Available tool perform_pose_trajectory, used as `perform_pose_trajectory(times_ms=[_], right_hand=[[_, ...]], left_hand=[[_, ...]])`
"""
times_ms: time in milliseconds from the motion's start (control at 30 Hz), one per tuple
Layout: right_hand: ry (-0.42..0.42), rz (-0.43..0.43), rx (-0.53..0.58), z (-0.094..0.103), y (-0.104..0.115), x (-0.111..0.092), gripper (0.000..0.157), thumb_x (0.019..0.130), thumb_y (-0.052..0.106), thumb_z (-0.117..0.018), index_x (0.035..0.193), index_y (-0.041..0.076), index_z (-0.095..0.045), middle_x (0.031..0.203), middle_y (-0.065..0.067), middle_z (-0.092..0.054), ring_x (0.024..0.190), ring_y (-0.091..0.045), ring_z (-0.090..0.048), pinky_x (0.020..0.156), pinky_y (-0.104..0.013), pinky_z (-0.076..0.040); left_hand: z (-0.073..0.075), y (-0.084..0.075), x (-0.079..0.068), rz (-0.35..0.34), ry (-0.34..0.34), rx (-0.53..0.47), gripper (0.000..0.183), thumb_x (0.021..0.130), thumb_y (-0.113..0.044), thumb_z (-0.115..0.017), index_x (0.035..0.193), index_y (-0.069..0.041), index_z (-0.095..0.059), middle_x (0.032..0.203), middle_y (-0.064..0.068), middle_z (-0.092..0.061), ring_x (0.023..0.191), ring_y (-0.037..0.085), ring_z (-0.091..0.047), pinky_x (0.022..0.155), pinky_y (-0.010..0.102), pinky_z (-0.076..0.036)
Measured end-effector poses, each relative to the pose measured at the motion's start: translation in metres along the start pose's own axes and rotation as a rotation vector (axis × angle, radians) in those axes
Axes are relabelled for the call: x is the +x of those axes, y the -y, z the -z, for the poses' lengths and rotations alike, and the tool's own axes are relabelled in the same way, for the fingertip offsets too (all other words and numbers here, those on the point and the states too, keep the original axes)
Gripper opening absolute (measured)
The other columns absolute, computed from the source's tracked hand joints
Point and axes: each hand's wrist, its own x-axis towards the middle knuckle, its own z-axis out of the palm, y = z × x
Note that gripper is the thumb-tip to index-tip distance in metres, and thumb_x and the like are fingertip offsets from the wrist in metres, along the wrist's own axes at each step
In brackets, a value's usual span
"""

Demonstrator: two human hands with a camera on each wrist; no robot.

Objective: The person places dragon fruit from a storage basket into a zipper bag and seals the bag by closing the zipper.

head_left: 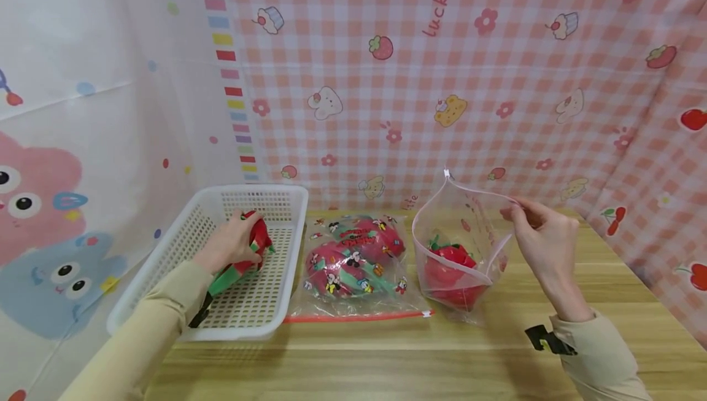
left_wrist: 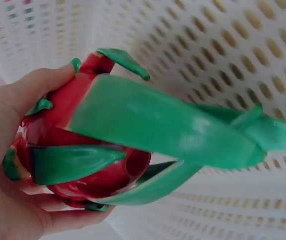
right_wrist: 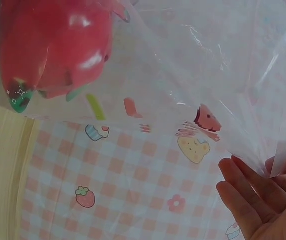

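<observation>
My left hand [head_left: 229, 244] is inside the white basket [head_left: 301, 204], gripping a red toy dragon fruit [left_wrist: 88, 125] with long green leaves. In the left wrist view the thumb lies over its top and the fingers wrap beneath it. On the right, my right hand [head_left: 544, 238] pinches the rim of a clear zip bag [head_left: 436, 204] with a pink edge between thumb and finger. That bag stands with its mouth wide, and a red dragon fruit [head_left: 453, 260] lies at its bottom, seen through the plastic in the right wrist view too.
Between basket and open bag lies a printed zip bag [head_left: 359, 306] with a red slider strip, holding two red dragon fruits [head_left: 334, 266]. Everything rests on a wooden table [head_left: 386, 364]. A pink checked cloth [head_left: 409, 81] hangs behind, and a white cartoon sheet [head_left: 127, 143] on the left.
</observation>
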Motion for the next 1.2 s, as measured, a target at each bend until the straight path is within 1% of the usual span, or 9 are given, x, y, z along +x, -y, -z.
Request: perform_pose_trajectory(times_ms=[133,233,433,567,667,800,900,1100,1200], right_hand=[[-0.005,0.019,-0.004,-0.001,0.001,0.001,0.022,0.091,0.012,-0.058,0.1,-0.003,-0.073,0.084,-0.024,-0.072,0.05,0.021,-0.042,0.033,-0.011,-0.021],[-0.007,0.029,-0.006,-0.002,0.003,0.001,0.022,0.091,0.011,-0.059,0.1,-0.004,-0.073,0.083,-0.024,-0.072,0.051,0.022,-0.042,0.033,-0.012,-0.021],[-0.015,0.041,0.002,-0.003,0.006,0.002,0.022,0.091,0.011,-0.059,0.1,-0.003,-0.073,0.081,-0.023,-0.072,0.056,0.026,-0.044,0.034,-0.011,-0.024],[-0.015,0.035,0.003,-0.004,0.009,0.002,0.022,0.091,0.01,-0.058,0.1,-0.003,-0.073,0.081,-0.022,-0.072,0.062,0.03,-0.045,0.036,-0.009,-0.027],[-0.019,0.034,0.009,-0.006,0.01,0.002,0.022,0.091,0.01,-0.058,0.1,-0.004,-0.073,0.082,-0.023,-0.072,0.063,0.031,-0.045,0.037,-0.007,-0.028],[-0.02,0.036,0.044,-0.009,0.011,0.001,0.022,0.091,0.009,-0.057,0.101,-0.004,-0.072,0.087,-0.024,-0.072,0.066,0.03,-0.049,0.05,0.002,-0.036],[-0.021,0.034,0.08,-0.011,0.011,0.0,0.022,0.091,0.007,-0.057,0.102,-0.005,-0.071,0.09,-0.024,-0.072,0.069,0.029,-0.052,0.062,0.004,-0.04],[-0.034,0.023,0.094,-0.012,0.012,-0.001,0.022,0.091,0.007,-0.057,0.103,-0.004,-0.072,0.09,-0.023,-0.072,0.068,0.028,-0.053,0.059,0.002,-0.041],[-0.038,0.026,0.092,-0.012,0.013,-0.001,0.022,0.091,0.007,-0.057,0.103,-0.004,-0.072,0.09,-0.023,-0.072,0.068,0.028,-0.053,0.059,0.002,-0.041]], left_hand=[[0.011,-0.008,-0.001,-0.01,-0.065,-0.005,0.089,0.067,-0.029,-0.084,0.14,-0.003,-0.04,0.133,0.04,-0.039,0.084,0.044,-0.062,0.069,0.052,-0.055],[0.022,-0.016,-0.002,-0.023,-0.121,-0.03,0.089,0.068,-0.029,-0.083,0.142,-0.006,-0.039,0.136,0.038,-0.037,0.089,0.045,-0.062,0.069,0.051,-0.055],[0.047,-0.042,-0.004,-0.065,-0.237,-0.123,0.089,0.068,-0.028,-0.083,0.143,-0.012,-0.038,0.137,0.03,-0.039,0.102,0.045,-0.058,0.077,0.054,-0.055],[0.061,-0.067,-0.006,-0.099,-0.272,-0.17,0.09,0.068,-0.03,-0.083,0.144,-0.015,-0.038,0.138,0.026,-0.041,0.105,0.043,-0.058,0.079,0.053,-0.055],[0.067,-0.086,-0.008,-0.141,-0.297,-0.2,0.09,0.067,-0.031,-0.084,0.143,-0.016,-0.039,0.141,0.022,-0.041,0.107,0.04,-0.058,0.081,0.052,-0.055],[0.071,-0.108,-0.01,-0.192,-0.331,-0.231,0.09,0.065,-0.033,-0.085,0.142,-0.018,-0.041,0.141,0.018,-0.041,0.109,0.039,-0.059,0.081,0.05,-0.056],[0.074,-0.124,-0.011,-0.222,-0.348,-0.25,0.09,0.065,-0.034,-0.086,0.142,-0.021,-0.041,0.141,0.016,-0.041,0.11,0.037,-0.058,0.082,0.049,-0.056],[0.084,-0.15,-0.012,-0.303,-0.392,-0.293,0.089,0.065,-0.034,-0.085,0.141,-0.021,-0.04,0.141,0.012,-0.043,0.112,0.033,-0.058,0.082,0.045,-0.056],[0.09,-0.161,-0.012,-0.322,-0.413,-0.296,0.088,0.065,-0.037,-0.085,0.139,-0.021,-0.04,0.14,0.011,-0.044,0.11,0.031,-0.06,0.081,0.044,-0.057]])
